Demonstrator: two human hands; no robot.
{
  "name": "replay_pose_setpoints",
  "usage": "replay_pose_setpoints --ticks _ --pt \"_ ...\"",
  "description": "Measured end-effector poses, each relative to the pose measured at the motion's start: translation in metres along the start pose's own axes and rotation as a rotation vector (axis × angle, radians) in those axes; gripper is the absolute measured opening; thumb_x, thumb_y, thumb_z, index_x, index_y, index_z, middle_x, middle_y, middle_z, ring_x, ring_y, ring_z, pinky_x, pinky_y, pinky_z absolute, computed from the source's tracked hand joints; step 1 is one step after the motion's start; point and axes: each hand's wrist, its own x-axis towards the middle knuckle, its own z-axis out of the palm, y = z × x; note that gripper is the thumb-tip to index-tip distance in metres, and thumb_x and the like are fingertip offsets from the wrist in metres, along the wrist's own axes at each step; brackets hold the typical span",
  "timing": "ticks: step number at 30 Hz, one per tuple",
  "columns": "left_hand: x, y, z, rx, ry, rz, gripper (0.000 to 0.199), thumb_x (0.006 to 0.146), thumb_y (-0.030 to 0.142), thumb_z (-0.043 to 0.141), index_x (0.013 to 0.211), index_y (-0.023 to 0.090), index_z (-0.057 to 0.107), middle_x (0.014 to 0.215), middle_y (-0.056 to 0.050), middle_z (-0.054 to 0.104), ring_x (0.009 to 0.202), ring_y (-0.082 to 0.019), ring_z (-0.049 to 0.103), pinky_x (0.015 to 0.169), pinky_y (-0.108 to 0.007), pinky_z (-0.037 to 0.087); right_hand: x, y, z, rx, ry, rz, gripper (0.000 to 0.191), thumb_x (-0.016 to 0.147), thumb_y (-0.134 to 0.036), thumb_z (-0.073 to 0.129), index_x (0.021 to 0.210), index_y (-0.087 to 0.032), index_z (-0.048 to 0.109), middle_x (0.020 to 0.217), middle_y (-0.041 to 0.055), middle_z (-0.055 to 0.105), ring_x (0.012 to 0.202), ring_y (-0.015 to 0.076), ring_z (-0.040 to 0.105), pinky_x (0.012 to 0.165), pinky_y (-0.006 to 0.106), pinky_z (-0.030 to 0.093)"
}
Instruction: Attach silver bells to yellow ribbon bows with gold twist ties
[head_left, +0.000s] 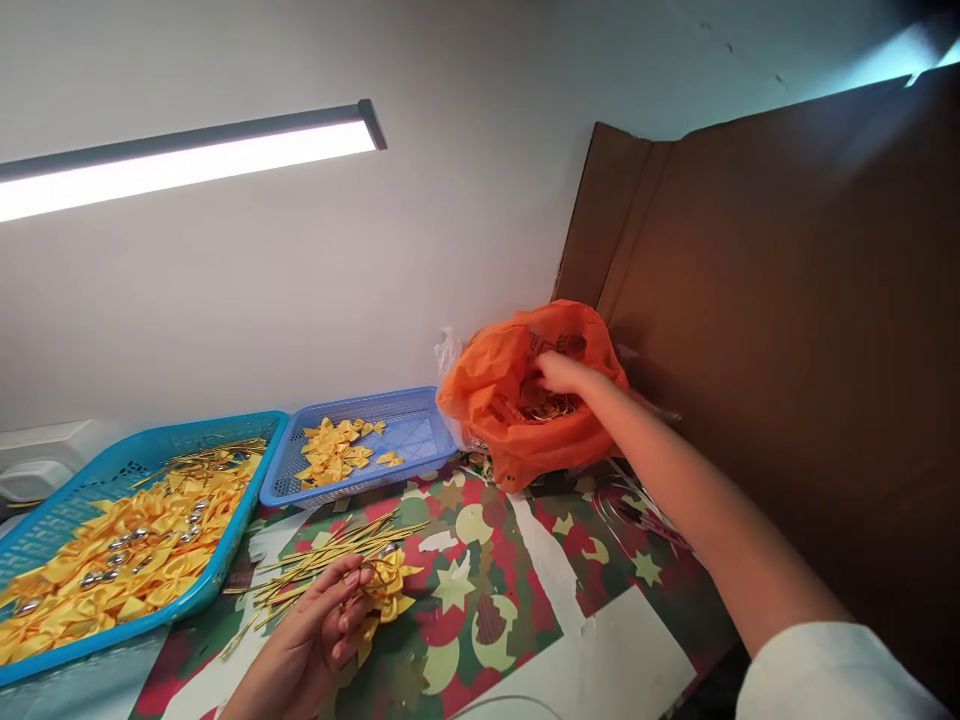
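Observation:
My left hand (322, 620) is closed in a pinch on a yellow ribbon bow ornament (390, 590) with a gold cord and a silver bell, held low over the patterned table cover (517, 590). Beside it lies a loose bundle of gold twist ties (337, 550). My right hand (559, 372) reaches into an orange plastic bag (517, 440); its fingertips are hidden inside. Thin gold-coloured pieces (551, 408) show in the bag below that hand.
At left stands a teal basket (217, 570) piled with yellow bows and silver bells. A blue basket (412, 460) holds several small yellow bows (334, 450). Brown cardboard (787, 330) rises at right. A clear plastic-wrapped coil (622, 510) lies near the bag.

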Motion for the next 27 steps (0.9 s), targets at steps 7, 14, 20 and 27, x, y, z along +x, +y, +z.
replay_pose_setpoints --ticks 7,14,20,27 --pt "0.005 -0.001 -0.006 0.04 -0.055 0.055 0.045 0.055 0.011 0.087 0.09 0.018 0.059 0.07 0.005 0.056 0.044 -0.003 0.042 0.033 -0.013 0.036 -0.016 0.014 -0.04 0.095 0.184 0.017 0.01 0.085 -0.016 0.06 0.084 -0.015 0.069 0.094 0.0094 0.073 0.086 0.0188 0.064 0.075 0.025 0.044" --pt "0.006 -0.001 -0.009 0.055 -0.127 0.09 0.035 0.064 0.007 0.08 0.091 0.016 0.06 0.073 0.003 0.059 0.044 -0.003 0.045 0.033 -0.012 0.038 -0.039 -0.011 -0.062 0.343 0.297 -0.021 0.01 0.087 -0.021 0.056 0.082 -0.015 0.064 0.08 0.0037 0.07 0.071 0.0128 0.062 0.067 0.023 0.046" --pt "-0.001 -0.001 0.001 0.044 -0.147 0.117 0.029 0.066 0.006 0.075 0.089 0.016 0.061 0.079 0.0 0.063 0.047 -0.005 0.05 0.033 -0.013 0.04 -0.078 -0.084 -0.028 0.949 0.039 -0.075 0.014 0.074 -0.025 0.071 0.07 -0.014 0.063 0.057 -0.0011 0.06 0.053 0.0088 0.054 0.052 0.02 0.042" --pt "-0.013 -0.005 0.005 0.072 -0.227 0.227 0.033 0.064 0.011 0.078 0.095 0.015 0.067 0.09 -0.005 0.066 0.058 -0.009 0.06 0.041 -0.016 0.049 -0.117 -0.168 0.053 1.589 -0.326 0.213 0.014 0.074 -0.017 0.071 0.086 -0.016 0.064 0.074 0.0013 0.068 0.066 0.0091 0.063 0.064 0.02 0.051"
